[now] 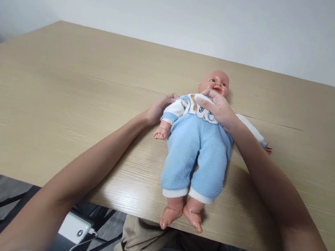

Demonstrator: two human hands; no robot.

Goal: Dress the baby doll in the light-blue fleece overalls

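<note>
A baby doll [198,145] lies on its back on the table, head away from me and feet at the near edge. It wears a fleece outfit [183,143] with light blue legs and a white, patterned chest. At the doll's shoulder on the left side of the view, my left hand [160,107] is closed around the sleeve and shoulder, its fingertips partly hidden. My right hand [220,109] rests over the upper chest, thumb and fingers closed at the collar just below the chin. The doll's other arm [251,127] stretches out to the right, partly behind my right forearm.
The light wooden table [65,109] has a seam running across it and reaches to a white wall [181,13]. Under the near edge, a white power bank [75,228] with a cable lies on a dark surface by black metal legs.
</note>
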